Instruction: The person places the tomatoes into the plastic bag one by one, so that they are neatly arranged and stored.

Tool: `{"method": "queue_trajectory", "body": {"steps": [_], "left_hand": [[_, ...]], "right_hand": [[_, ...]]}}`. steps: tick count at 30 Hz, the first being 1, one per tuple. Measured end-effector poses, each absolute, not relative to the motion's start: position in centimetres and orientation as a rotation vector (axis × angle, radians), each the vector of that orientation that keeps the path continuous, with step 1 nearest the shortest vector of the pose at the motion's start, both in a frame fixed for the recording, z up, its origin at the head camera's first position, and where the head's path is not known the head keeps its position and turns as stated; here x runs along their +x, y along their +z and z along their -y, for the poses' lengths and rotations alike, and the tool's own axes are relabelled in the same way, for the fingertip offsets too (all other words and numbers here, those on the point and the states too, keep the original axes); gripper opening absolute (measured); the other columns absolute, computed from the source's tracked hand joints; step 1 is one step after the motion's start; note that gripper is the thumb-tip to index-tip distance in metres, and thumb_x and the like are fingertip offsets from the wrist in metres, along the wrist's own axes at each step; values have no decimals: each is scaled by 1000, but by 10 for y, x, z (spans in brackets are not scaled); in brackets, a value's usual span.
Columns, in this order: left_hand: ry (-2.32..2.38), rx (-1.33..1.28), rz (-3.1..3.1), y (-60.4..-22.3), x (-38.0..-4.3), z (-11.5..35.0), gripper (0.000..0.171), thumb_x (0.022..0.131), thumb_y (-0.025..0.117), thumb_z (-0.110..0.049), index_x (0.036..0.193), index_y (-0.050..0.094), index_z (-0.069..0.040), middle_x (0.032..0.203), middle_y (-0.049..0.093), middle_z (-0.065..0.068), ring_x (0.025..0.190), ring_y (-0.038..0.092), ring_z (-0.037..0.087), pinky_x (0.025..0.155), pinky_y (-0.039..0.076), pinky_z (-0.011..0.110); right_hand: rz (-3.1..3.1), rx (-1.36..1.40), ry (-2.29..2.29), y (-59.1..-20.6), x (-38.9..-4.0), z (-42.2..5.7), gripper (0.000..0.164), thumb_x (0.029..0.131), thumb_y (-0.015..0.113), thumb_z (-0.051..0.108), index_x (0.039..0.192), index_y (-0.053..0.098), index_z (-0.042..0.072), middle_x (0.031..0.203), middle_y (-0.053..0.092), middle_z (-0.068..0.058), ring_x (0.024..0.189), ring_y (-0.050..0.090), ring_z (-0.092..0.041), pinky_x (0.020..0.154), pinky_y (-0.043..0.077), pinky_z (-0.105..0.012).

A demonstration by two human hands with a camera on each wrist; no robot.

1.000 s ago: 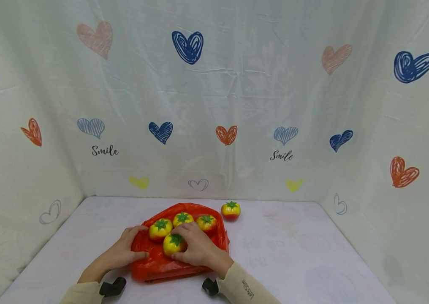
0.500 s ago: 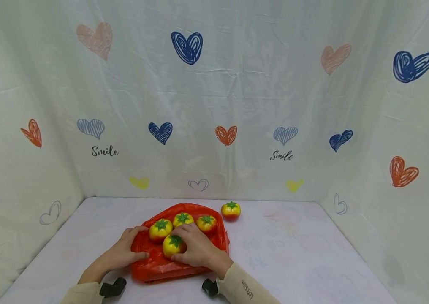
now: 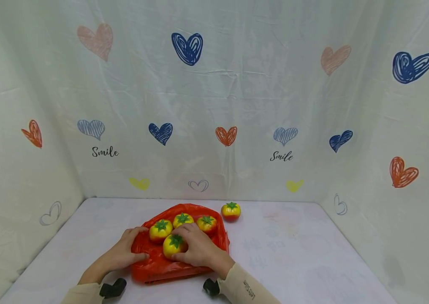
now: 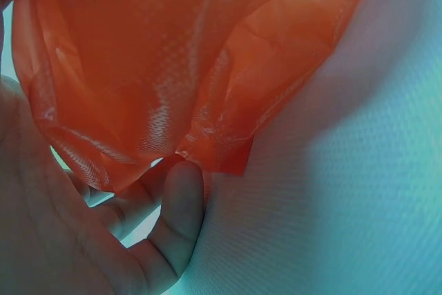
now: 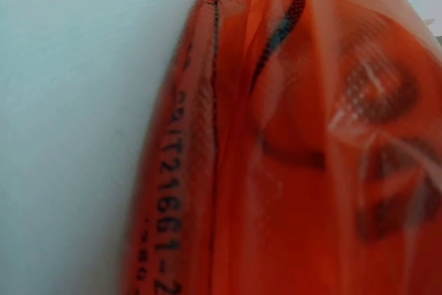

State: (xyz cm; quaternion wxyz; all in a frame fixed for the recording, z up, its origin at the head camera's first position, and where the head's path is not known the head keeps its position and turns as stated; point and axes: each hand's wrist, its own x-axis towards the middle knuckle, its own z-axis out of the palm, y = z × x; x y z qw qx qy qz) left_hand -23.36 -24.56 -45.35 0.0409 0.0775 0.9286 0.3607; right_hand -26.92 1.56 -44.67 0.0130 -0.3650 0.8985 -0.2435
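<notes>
A red plastic bag (image 3: 157,266) lies on the table with its mouth spread wide, showing several yellow-and-red tomatoes with green star-shaped tops. My right hand (image 3: 199,248) reaches over the bag and grips the nearest tomato (image 3: 172,248) between thumb and fingers. At the bag's left side, my left hand (image 3: 124,248) holds its edge; the left wrist view shows the thumb (image 4: 183,195) at the red film, with other fingers behind. Beyond the right hand sit a left tomato (image 3: 160,230), a back tomato (image 3: 183,218) and a right tomato (image 3: 207,223). Only the bag's printed side fills the right wrist view.
Outside the bag, a single tomato (image 3: 231,211) stands on the white table (image 3: 294,253) near the back edge. A pale curtain (image 3: 252,105) printed with hearts closes off the back and both sides. Black wrist devices sit under both sleeves.
</notes>
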Motion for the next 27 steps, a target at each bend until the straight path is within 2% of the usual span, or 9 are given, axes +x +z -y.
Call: {"method": "queue_trajectory", "body": {"steps": [27], "left_hand": [[1119, 217, -2838, -453, -232, 244, 75, 72, 80, -27, 134, 40, -10, 134, 33, 23, 118, 42, 44, 91, 43, 63]], "right_hand": [[-2842, -1108, -873, -426, -271, -39, 54, 85, 68, 45, 133, 52, 26, 135, 45, 9, 123, 41, -11, 96, 47, -36]]}}
